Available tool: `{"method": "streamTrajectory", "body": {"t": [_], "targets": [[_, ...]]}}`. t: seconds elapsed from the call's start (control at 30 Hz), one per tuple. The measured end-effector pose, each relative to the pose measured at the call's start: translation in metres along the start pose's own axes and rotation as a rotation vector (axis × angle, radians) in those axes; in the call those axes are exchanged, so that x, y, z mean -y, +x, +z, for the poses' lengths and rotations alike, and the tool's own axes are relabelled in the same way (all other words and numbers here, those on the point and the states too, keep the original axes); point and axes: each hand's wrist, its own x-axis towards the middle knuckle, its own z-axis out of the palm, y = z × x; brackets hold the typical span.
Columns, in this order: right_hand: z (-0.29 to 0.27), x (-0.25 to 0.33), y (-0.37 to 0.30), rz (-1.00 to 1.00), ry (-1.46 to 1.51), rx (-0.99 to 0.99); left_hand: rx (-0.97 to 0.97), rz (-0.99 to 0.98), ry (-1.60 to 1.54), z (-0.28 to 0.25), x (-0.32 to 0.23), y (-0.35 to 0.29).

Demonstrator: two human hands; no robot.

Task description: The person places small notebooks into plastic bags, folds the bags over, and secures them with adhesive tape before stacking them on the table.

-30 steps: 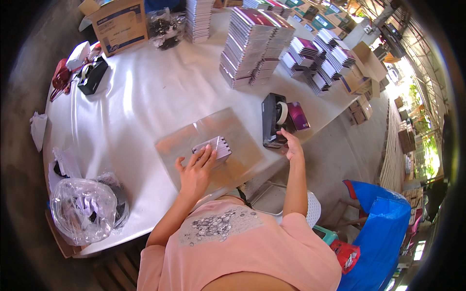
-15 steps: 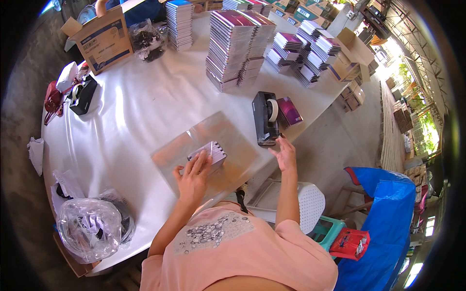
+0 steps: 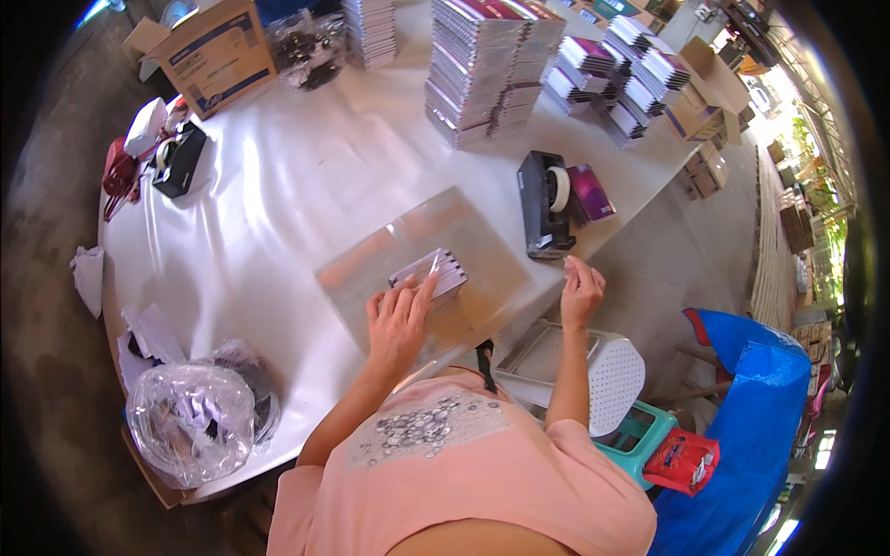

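Observation:
A small stack of spiral-bound notebooks (image 3: 449, 271) lies on a clear plastic-like sheet or board (image 3: 371, 283) near the table's front edge. My left hand (image 3: 399, 320) is at the near-left side of this stack, its fingers stretched out and the index fingertip on the top. Just below the front end of the black tape dispenser (image 3: 536, 208) is my right hand (image 3: 582, 295). Its thumb and fingertips are pinched together; what they hold, if anything, is too small to make out. Beside the dispenser's tape roll lies a purple notebook (image 3: 591, 193).
Tall notebook stacks (image 3: 473, 79) stand at the back, with lower piles (image 3: 640, 83) to their right. A second tape dispenser (image 3: 178, 162) and an open carton (image 3: 218, 60) are far left. A clear plastic bag (image 3: 190, 422) sits front left. A white perforated seat (image 3: 614, 385) stands right.
My right hand's spread fingers have closed into a pinch, slightly below the dispenser's front end. My left hand remains at the notebooks, its index finger more extended. The whole view has shifted.

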Motion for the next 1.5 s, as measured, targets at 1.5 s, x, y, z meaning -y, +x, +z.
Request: {"method": "streamTrajectory", "body": {"t": [1.5], "targets": [[-0.027,0.147,0.027,-0.402,0.605,0.722,0.271,-0.709,-0.862,0.023,0.032,-0.013]]}}
